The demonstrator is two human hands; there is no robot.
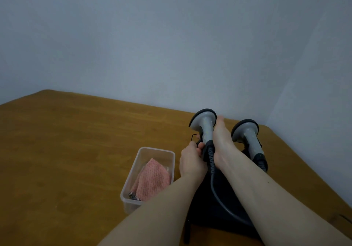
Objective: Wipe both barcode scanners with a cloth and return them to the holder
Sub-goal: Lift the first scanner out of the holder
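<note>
A grey barcode scanner with a black rim on its wide round head (pixel 204 126) is standing up tall, with its long body running up and down. Its head is at the top and is pointing away from the person, toward the pale blue wall (pixel 171 36). The right hand (pixel 222 143) is lying flat along the right side of its handle, with the fingers reaching up to the head. The left hand (pixel 191 162) is curling around the low black part of the handle from the left. So both hands are closing on this scanner, and it is sitting between them. A dark coiled cord (pixel 212 162) is hanging from its bottom end.

A second grey scanner (pixel 247 137) is sitting just to the right, leaning in the black holder (pixel 224 198), with nobody touching it. Its head is up too.

A pink knobbly cloth (pixel 154 181) is lying inside a clear plastic box (pixel 131 181) on the brown wooden table (pixel 66 150), just left of the left arm.
</note>
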